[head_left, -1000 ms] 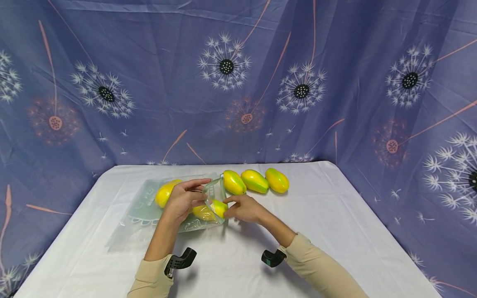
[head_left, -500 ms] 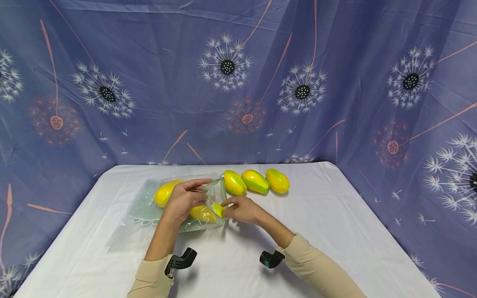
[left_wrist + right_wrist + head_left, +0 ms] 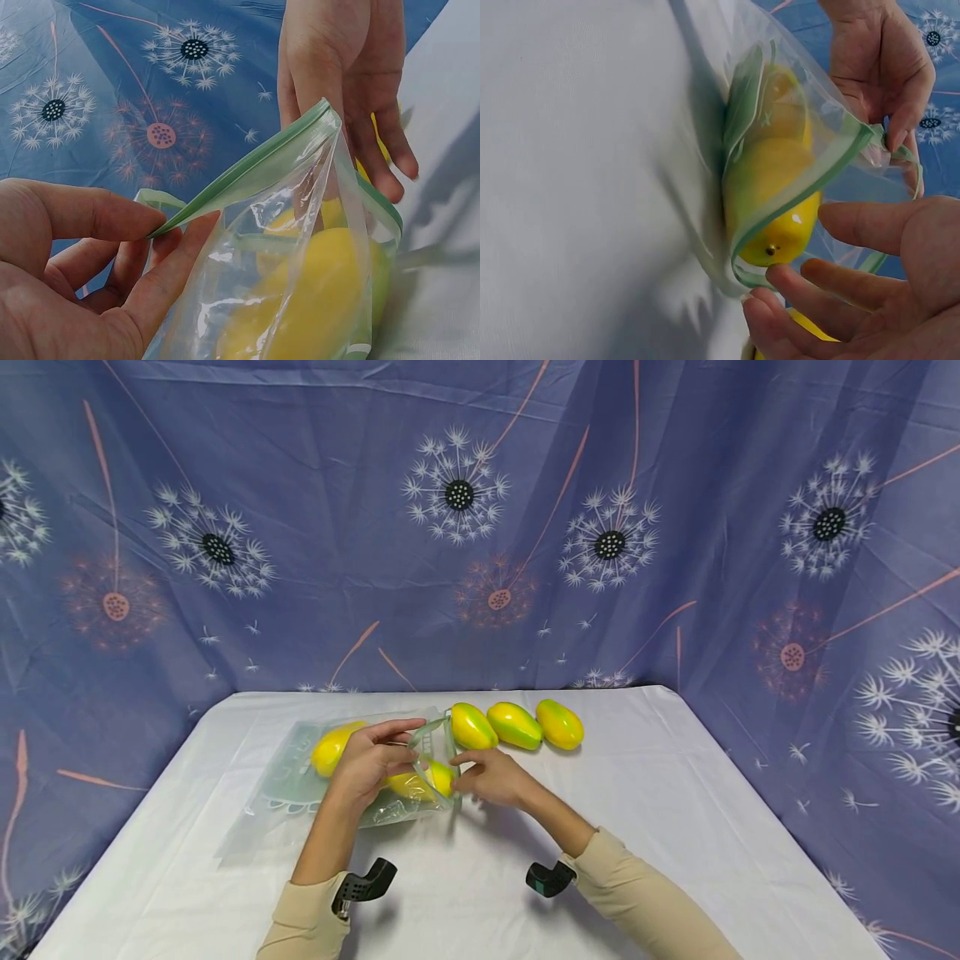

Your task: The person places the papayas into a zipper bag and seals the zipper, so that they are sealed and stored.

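Note:
A clear zip bag (image 3: 386,814) with a green-edged mouth lies on the table. My left hand (image 3: 367,764) pinches the upper rim of the mouth between thumb and finger, holding it apart. A yellow-green papaya (image 3: 772,202) lies just inside the mouth, stem-end outward. My right hand (image 3: 491,778) is at the mouth, fingers extended beside that end and the lower rim (image 3: 751,277); whether they touch the fruit is hard to tell. Another papaya (image 3: 330,750) shows left of the left hand, seemingly deeper in the bag and partly hidden by that hand.
Three more papayas stand in a row at the back: one (image 3: 472,727) close behind the bag mouth, one (image 3: 514,726) in the middle, one (image 3: 559,724) at right. Flat translucent bags (image 3: 258,818) lie at left on the white tablecloth (image 3: 675,827). A patterned curtain (image 3: 345,527) hangs behind.
My right hand has shifted slightly about the bag mouth, and the nearer papaya has moved a little within it. My left hand keeps its pinch on the rim.

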### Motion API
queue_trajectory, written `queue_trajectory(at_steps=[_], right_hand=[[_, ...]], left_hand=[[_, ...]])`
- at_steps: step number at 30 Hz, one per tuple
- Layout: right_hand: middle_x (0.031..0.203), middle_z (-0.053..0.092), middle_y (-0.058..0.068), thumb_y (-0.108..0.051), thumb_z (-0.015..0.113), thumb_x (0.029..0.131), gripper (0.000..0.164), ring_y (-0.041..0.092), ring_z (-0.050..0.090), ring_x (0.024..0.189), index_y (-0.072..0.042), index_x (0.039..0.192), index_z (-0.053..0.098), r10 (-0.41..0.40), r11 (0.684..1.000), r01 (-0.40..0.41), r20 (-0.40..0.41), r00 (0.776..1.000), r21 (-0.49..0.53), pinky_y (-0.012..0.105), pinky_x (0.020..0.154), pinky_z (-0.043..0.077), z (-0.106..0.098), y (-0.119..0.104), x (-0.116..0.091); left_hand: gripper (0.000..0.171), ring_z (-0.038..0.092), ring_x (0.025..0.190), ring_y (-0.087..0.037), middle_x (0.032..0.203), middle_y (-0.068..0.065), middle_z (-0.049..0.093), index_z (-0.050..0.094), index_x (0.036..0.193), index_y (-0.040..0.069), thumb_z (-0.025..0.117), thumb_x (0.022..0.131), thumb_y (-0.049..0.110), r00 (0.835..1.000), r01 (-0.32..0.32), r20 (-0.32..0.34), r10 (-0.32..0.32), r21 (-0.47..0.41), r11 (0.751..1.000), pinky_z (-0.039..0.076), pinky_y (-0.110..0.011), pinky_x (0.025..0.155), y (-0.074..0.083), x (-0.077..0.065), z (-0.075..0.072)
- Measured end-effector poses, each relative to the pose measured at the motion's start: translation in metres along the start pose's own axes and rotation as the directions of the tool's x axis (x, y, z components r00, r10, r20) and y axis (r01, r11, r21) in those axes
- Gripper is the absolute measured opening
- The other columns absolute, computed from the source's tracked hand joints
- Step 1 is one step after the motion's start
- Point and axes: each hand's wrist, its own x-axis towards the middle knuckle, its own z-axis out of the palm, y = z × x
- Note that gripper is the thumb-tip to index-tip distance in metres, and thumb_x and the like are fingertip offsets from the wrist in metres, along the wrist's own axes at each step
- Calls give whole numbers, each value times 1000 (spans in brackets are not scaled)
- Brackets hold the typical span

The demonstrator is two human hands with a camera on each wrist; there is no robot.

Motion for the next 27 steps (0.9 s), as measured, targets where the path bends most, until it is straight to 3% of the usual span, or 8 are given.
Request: queue_trajectory(at_steps=[7,22,27], right_hand=[[102,75,8,-23,82,83,58,16,68,86,-4,134,64,1,996,-8,-83,997,-85,27,72,54,-9,0,0],[110,72,14,-24,85,81,65,24,69,100,-4,138,61,35,994,-60,-253,967,-89,33,78,59,-47,10,-3],[119,71,16,-29,84,83,69,29,68,110,-7,142,57,46,993,-76,-302,952,-90,38,82,60,-62,15,-7]], left_hand=[[56,59,75,-11,97,-5,54,57,138,-10,62,83,-17,1000,3,-3,-3,0,1000,61,-25,71,1,-1,1],[56,59,72,-10,95,-3,54,57,137,-10,63,81,-18,1000,2,1,-2,0,1000,61,-25,70,1,0,2],[57,59,71,-10,94,-2,55,59,136,-9,64,80,-18,1000,3,-3,-3,-2,1000,61,-25,69,0,0,1]])
